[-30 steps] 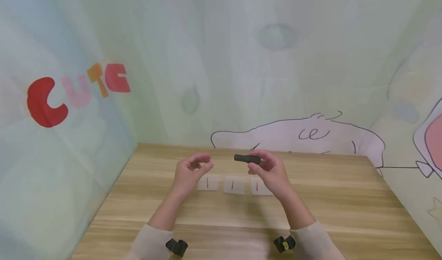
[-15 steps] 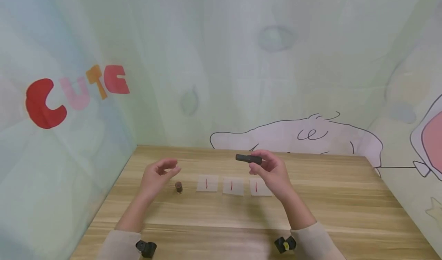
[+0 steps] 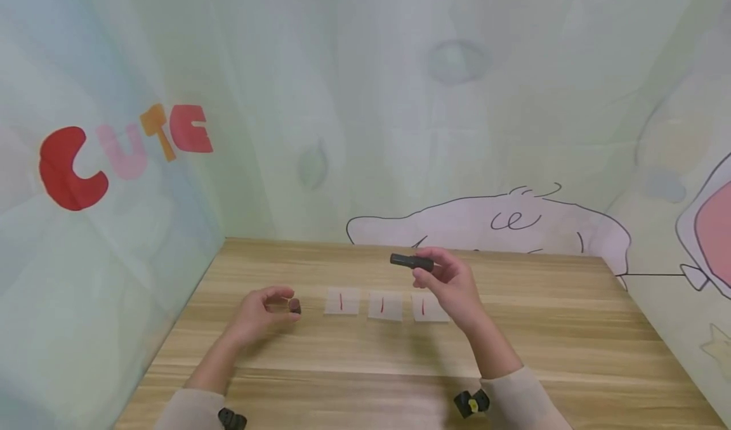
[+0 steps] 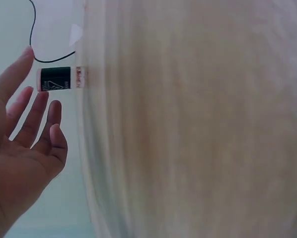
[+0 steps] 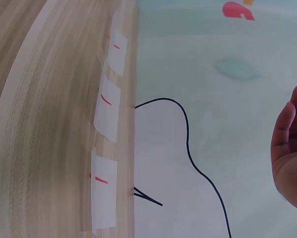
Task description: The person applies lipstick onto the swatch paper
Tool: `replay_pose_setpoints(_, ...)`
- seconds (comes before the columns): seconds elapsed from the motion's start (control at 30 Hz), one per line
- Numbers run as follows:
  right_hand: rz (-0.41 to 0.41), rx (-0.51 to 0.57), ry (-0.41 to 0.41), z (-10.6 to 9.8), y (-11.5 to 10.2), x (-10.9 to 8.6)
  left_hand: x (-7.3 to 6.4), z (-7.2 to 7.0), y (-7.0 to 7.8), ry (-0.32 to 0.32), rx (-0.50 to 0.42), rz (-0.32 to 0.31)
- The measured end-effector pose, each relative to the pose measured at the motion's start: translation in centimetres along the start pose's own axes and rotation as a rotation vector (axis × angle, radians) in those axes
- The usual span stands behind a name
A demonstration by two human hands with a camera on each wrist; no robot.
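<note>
My right hand pinches a slim black tube, shaped like a lipstick, between thumb and fingers, raised over the back of the table. Its narrower end points left; at the right wrist view's edge only a sliver of it shows beside the fingers. A small dark cylinder with a printed label and a pinkish end stands upright on the table at the left. Around it, my left hand has its thumb and fingers spread to either side, fingertips close to the cylinder.
In a row on the wooden table lie three white paper squares, the left paper, middle paper and right paper, each with a red stroke. A printed cloth wall stands along the back and sides.
My left hand has moved left and then down, from beside the papers to around the small cylinder. My right hand and the black tube have stayed nearly still.
</note>
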State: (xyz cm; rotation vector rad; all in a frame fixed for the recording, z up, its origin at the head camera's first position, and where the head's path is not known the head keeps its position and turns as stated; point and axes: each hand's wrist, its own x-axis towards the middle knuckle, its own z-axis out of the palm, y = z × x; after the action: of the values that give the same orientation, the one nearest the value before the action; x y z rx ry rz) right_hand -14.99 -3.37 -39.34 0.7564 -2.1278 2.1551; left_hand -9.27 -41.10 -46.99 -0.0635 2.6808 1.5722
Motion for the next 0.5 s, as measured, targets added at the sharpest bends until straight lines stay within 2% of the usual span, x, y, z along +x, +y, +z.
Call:
replay_pose_setpoints(0.2,0.012,0.007,0.000,-0.1,0.1,-0.1,0.1,0.6,-0.8,-0.030,0.048,0.022)
replay_pose_setpoints(0.33,0.019,0.007,0.000,-0.2,0.1,-0.1,0.1,0.9,-1.2,-0.026,0.084,0.053)
replay_pose_setpoints(0.5,0.016,0.007,0.002,-0.2,0.2,-0.1,0.2,1.1,-1.3,0.008,0.117,0.089)
